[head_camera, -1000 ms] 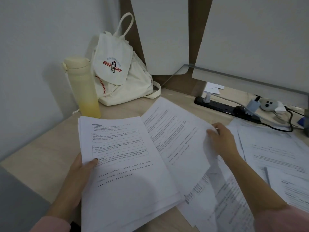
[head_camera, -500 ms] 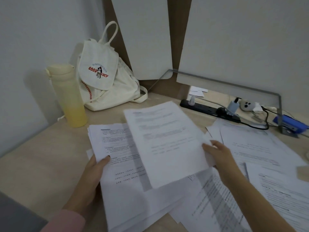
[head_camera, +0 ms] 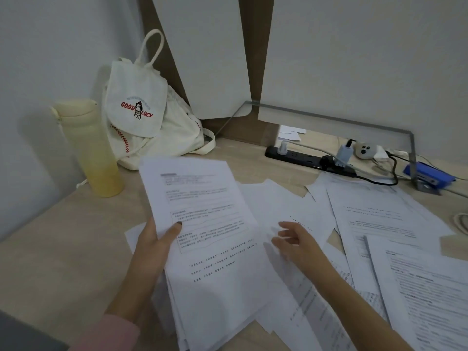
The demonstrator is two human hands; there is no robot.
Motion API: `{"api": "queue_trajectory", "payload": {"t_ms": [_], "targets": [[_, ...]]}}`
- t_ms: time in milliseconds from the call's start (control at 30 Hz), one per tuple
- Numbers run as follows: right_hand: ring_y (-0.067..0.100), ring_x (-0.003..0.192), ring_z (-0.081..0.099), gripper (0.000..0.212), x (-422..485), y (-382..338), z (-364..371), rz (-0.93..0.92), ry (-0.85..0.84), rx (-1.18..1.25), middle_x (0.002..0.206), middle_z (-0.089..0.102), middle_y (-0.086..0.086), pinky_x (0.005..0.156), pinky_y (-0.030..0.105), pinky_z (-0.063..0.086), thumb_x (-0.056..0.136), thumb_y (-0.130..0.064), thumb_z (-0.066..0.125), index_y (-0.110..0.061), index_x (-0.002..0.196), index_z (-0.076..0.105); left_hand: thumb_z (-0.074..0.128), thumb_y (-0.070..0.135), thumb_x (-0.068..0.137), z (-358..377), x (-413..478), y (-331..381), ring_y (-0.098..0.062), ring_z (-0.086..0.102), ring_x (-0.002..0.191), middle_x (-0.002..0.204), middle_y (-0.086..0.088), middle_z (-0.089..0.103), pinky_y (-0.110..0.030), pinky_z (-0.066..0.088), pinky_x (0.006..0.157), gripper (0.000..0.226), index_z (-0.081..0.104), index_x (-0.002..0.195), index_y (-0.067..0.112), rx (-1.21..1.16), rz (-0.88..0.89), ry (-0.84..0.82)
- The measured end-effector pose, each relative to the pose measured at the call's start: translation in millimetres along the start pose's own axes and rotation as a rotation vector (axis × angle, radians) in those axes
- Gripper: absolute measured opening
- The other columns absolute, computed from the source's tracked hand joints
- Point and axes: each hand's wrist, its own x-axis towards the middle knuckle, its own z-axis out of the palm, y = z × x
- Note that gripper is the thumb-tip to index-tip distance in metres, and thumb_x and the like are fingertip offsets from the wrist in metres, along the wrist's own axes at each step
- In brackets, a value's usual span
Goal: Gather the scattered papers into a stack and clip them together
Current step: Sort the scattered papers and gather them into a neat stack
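Note:
A stack of printed papers rests tilted on the desk in front of me. My left hand grips its left edge, thumb on the top sheet. My right hand hovers open over loose sheets just right of the stack, fingers spread and holding nothing. More scattered sheets cover the desk to the right, and others lie at the near right. A blue object that looks like a stapler or clip sits at the far right.
A pale yellow bottle and a white cloth backpack stand at the back left against the wall. A black power strip with plugs and cables runs along the back. Bare desk surface lies to the left.
The sheet my right hand held now lies on the stack in my left hand. My right hand has let go and moved toward the loose sheets beside it.

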Motion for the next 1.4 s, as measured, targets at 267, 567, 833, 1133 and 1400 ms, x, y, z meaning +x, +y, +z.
{"api": "queue_trajectory", "payload": {"t_ms": [267, 567, 833, 1133, 1400], "targets": [[0.012, 0.098, 0.068, 0.037, -9.7, -42.2, -29.0, -0.131, -0.148, 0.453, 0.111, 0.070, -0.008, 0.073, 0.022, 0.056, 0.086, -0.021, 0.059, -0.024, 0.122, 0.056, 0.055, 0.012, 0.082, 17.8, -23.8, 58.6, -0.008, 0.069, 0.095, 0.102, 0.012, 0.073, -0.019, 0.055, 0.071, 0.030, 0.065, 0.104, 0.031, -0.090, 0.318, -0.180], [-0.003, 0.093, 0.065, 0.035, -39.2, -47.7, -59.2, -0.309, -0.008, 0.483, 0.104, 0.071, -0.020, 0.072, 0.016, 0.053, 0.087, -0.008, 0.054, -0.031, 0.113, 0.059, 0.061, 0.038, 0.065, 40.7, -24.8, 57.8, 0.000, 0.065, 0.095, 0.100, 0.024, 0.069, -0.017, 0.054, 0.073, 0.043, 0.055, 0.107, 0.036, -0.037, 0.476, -0.141], [0.005, 0.101, 0.061, 0.040, -40.6, -30.2, -38.7, -0.144, 0.029, 0.438, 0.109, 0.068, -0.013, 0.079, 0.022, 0.047, 0.089, 0.000, 0.045, -0.031, 0.109, 0.061, 0.060, 0.028, 0.069, 42.7, -25.9, 23.0, 0.005, 0.064, 0.088, 0.095, 0.022, 0.068, -0.018, 0.055, 0.070, 0.033, 0.054, 0.101, 0.036, 0.044, 0.333, -0.058], [0.010, 0.098, 0.065, 0.025, -56.2, -16.3, -67.7, -0.050, -0.025, 0.343, 0.107, 0.068, -0.012, 0.085, 0.029, 0.052, 0.095, -0.017, 0.046, -0.036, 0.104, 0.060, 0.054, 0.009, 0.089, 64.5, -46.0, 27.6, -0.006, 0.060, 0.094, 0.103, 0.012, 0.062, -0.028, 0.049, 0.076, 0.027, 0.054, 0.105, 0.031, 0.099, 0.182, -0.122], [0.025, 0.085, 0.070, 0.020, -95.5, 24.7, -150.0, 0.082, 0.275, 0.376, 0.095, 0.073, 0.001, 0.078, 0.042, 0.055, 0.092, -0.011, 0.051, -0.023, 0.104, 0.062, 0.050, 0.010, 0.091, 142.8, -81.8, 30.3, -0.010, 0.062, 0.096, 0.110, 0.005, 0.063, -0.021, 0.049, 0.068, 0.032, 0.049, 0.122, 0.017, 0.106, 0.007, -0.404]]}}
